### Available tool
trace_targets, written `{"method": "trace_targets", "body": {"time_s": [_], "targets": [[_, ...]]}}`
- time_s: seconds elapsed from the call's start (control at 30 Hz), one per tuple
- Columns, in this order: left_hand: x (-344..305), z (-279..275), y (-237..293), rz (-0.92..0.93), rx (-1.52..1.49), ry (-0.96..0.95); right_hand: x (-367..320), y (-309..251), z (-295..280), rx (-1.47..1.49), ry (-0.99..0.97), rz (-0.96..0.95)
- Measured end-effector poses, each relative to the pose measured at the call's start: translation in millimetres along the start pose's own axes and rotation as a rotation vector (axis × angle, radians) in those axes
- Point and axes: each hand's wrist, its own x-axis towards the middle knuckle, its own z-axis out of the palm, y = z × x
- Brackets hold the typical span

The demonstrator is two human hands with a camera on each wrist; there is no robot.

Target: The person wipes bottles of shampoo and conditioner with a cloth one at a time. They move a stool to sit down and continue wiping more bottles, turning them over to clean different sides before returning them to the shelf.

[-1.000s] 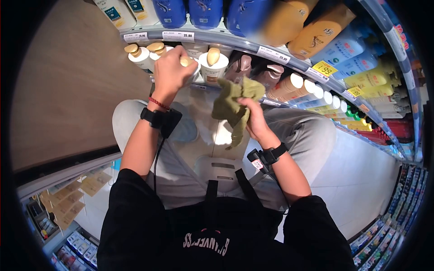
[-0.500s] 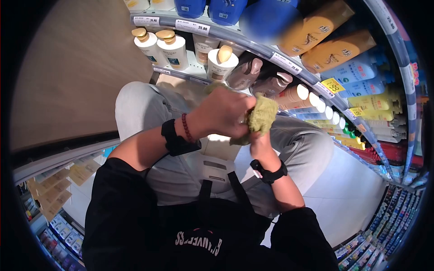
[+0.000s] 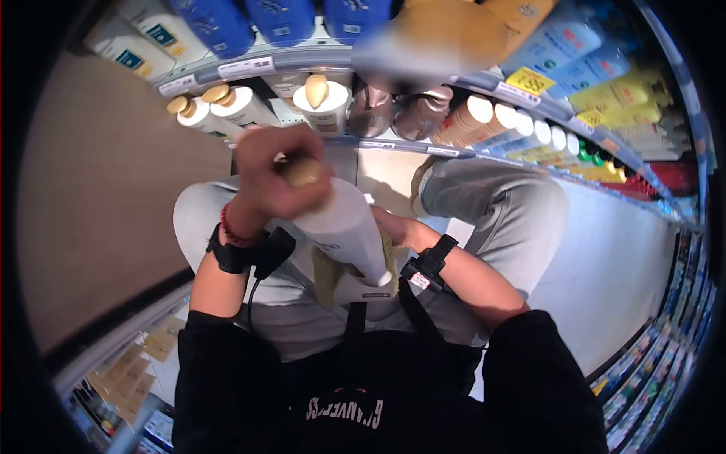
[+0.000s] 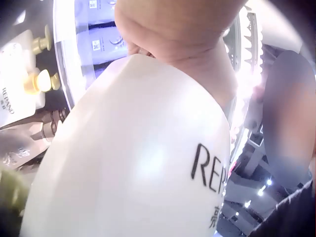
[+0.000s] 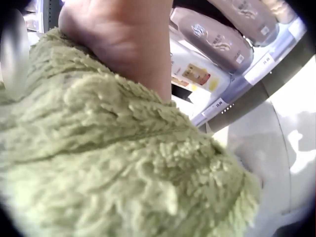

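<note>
In the head view my left hand (image 3: 274,170) grips a white pump bottle (image 3: 349,231) round its gold pump head (image 3: 302,172). The bottle is tilted, its base toward my lap. Lettering beginning "REP" shows on the white bottle (image 4: 128,148) in the left wrist view. My right hand (image 3: 395,228) holds a fuzzy green cloth (image 3: 327,274) against the lower part of the bottle, and the bottle hides part of that hand. Folds of the green cloth (image 5: 108,148) fill much of the right wrist view, below the wrist.
Ahead, the lower shelf holds white pump bottles (image 3: 240,106), another white one (image 3: 321,106), brownish bottles (image 3: 422,113) and capped bottles to the right. Blue bottles (image 3: 280,19) stand on the shelf above. A brown panel (image 3: 106,181) borders the left; my bent knees flank the work.
My left hand has lifted the pump bottle off the lower shelf and brought it back over my lap. The cloth, loosely hanging earlier in my right hand, now lies against the bottle.
</note>
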Motion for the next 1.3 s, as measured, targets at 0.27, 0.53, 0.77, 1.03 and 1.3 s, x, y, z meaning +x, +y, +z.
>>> {"method": "trace_targets", "body": {"time_s": [0.27,0.53,0.77,1.03,1.3], "targets": [[-2,-30,-28,-0.218,-0.268,0.258,-8,-9,-8,0.089,0.17,0.154],[0,-14,-12,0.023,-0.008,0.239,-3,9,-17,0.408,0.311,0.107],[4,16,18,0.404,0.252,0.007,9,13,-28,0.543,0.412,-0.048],[-26,66,19,0.66,0.301,-0.204,8,-6,-13,0.691,0.137,-0.203],[-16,64,7,0.527,0.375,-0.147,-18,-45,29,0.426,0.564,-0.159]]}}
